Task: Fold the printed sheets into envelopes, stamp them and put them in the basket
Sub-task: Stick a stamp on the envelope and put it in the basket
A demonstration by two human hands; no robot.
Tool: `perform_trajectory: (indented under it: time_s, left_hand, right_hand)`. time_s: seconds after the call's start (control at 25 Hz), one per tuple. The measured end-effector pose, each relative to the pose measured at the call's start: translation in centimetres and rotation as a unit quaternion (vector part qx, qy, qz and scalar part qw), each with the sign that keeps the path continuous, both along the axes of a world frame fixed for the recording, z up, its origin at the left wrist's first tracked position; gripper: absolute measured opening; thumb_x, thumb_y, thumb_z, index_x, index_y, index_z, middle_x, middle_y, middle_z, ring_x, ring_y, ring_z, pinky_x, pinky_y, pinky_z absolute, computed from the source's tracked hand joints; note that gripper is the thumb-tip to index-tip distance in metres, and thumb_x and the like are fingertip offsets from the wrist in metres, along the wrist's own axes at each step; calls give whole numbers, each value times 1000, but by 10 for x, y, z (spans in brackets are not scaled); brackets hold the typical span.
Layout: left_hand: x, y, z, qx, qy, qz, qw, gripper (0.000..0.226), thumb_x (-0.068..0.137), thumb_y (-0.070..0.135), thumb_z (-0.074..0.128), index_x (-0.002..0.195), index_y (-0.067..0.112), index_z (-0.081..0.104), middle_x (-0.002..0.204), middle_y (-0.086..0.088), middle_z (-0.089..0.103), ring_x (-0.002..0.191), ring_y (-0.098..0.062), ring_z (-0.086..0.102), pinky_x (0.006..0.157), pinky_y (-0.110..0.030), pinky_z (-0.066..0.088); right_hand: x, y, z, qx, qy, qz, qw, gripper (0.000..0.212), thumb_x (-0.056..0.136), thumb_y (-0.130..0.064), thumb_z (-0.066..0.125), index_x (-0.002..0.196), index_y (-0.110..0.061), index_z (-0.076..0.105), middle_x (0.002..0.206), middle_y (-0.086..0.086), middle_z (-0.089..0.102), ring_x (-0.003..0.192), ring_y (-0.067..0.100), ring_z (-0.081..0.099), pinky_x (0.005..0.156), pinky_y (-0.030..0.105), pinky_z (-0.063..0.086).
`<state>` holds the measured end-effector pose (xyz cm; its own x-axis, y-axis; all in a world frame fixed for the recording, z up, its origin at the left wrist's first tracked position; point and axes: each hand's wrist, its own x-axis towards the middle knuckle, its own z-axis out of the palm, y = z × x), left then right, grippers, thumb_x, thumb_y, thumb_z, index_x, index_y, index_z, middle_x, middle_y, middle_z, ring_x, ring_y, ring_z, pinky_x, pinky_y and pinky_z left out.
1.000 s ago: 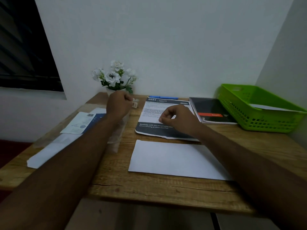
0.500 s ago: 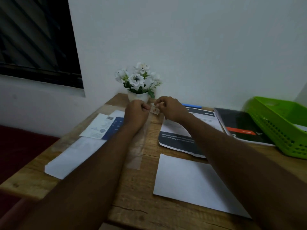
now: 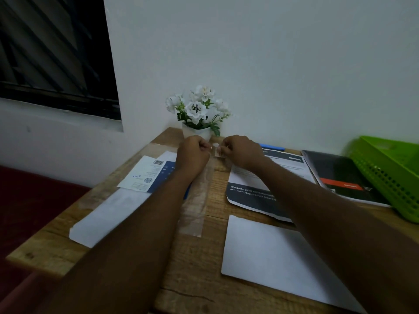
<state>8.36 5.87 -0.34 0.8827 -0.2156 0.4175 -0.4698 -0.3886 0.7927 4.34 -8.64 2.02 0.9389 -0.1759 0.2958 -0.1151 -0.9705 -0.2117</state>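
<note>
- I am pinching a small pale stamp (image 3: 218, 152) between the curled fingertips (image 3: 223, 148) of my right hand (image 3: 242, 152).
- My left hand (image 3: 192, 155) is facing it with its fingers curled too, nipping the stamp's left edge (which is too small and dim to make out any print).
- Both hands are hovering over the far end of the table (image 3: 197, 275), just in front of the flowers (image 3: 199, 109).
- A clear strip (image 3: 196, 207) is running from under my left hand toward me; I cannot tell whether I am holding it.
- A printed sheet (image 3: 251, 193) is lying beneath my right forearm, and a blank white envelope (image 3: 278, 257) is lying nearer me.
- To the left, a leaflet (image 3: 147, 175) is overlapping a white paper (image 3: 108, 214).
- To the right, a black booklet (image 3: 340, 175) is sitting beside the green basket (image 3: 390, 173), well apart from the stamp.
</note>
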Motion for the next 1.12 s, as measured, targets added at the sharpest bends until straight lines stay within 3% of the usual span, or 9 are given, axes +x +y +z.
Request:
perform_trajectory:
  time_s: [0.12, 0.24, 0.32, 0.44, 0.64, 0.76, 0.88, 1.0, 1.12]
  left_hand:
    - [-3, -1, 4, -4, 16, -55, 998, 55, 74, 7, 74, 126, 7, 55, 127, -10, 59, 115, -22, 55, 89, -26, 44]
    - [-7, -4, 6, -29, 63, -158, 985, 80, 68, 9, 82, 137, 9, 43, 134, -8, 53, 118, -20, 53, 93, -29, 48]
    - [-10, -4, 5, -30, 68, -211, 975, 67, 68, 10, 82, 129, 10, 54, 120, -10, 63, 104, -21, 62, 90, -37, 53]
    - [-19, -5, 5, -20, 55, -257, 965, 43, 67, 11, 82, 108, 9, 67, 92, -11, 72, 84, -21, 67, 85, -43, 54]
    - [-44, -8, 10, -66, 78, -273, 957, 42, 66, 3, 81, 105, 8, 67, 99, -8, 72, 90, -16, 69, 86, -31, 55]
    - [-52, -11, 12, -69, 61, -261, 961, 45, 63, 2, 83, 104, 13, 68, 98, -5, 71, 79, 0, 68, 77, -18, 55]
    - [-59, -13, 13, -64, 38, -226, 971, 51, 59, 5, 86, 107, 4, 68, 97, -4, 71, 71, 10, 65, 67, -10, 52]
    - [-63, -15, 14, -63, 17, -188, 980, 54, 55, 11, 89, 105, 4, 69, 90, 3, 68, 67, 13, 61, 63, -6, 49]
    - [-60, -16, 13, -48, 6, -159, 986, 58, 52, 18, 91, 105, 6, 69, 91, 0, 70, 74, 5, 61, 66, -12, 52]
  right_hand:
    - [-14, -4, 8, 16, -22, 32, 999, 22, 95, -42, 52, 81, -26, 61, 79, -6, 60, 75, 15, 55, 62, 27, 35]
    - [-38, -9, 14, 18, -35, 76, 996, 24, 94, -42, 53, 86, -25, 67, 87, -5, 67, 81, 14, 59, 67, 31, 45]
    - [-55, -12, 16, 13, -33, 96, 995, 20, 94, -41, 54, 89, -26, 67, 89, -8, 65, 84, 12, 58, 71, 33, 46]
    - [-76, -17, 18, 1, -47, 98, 994, 17, 92, -41, 58, 97, -27, 68, 91, -11, 62, 73, 1, 51, 65, 28, 41]
    - [-102, -18, 3, 141, -128, 16, 982, 36, 80, -40, 74, 112, -30, 63, 87, -18, 64, 65, 6, 65, 69, 33, 53]
    - [-109, -10, -9, 231, -130, -43, 963, 28, 81, -43, 72, 106, -30, 68, 86, -26, 62, 53, 2, 67, 75, 34, 55]
    - [-115, -5, -15, 247, -175, -64, 951, 8, 83, -43, 70, 88, -37, 67, 85, -24, 62, 53, 1, 66, 71, 31, 54]
    - [-117, -4, -19, 258, -198, -68, 943, 11, 83, -40, 71, 84, -29, 70, 83, -20, 68, 53, 0, 66, 65, 27, 50]
    - [-117, -4, -21, 262, -195, -67, 943, 13, 82, -40, 72, 86, -28, 71, 81, -22, 67, 53, -1, 66, 66, 28, 51]
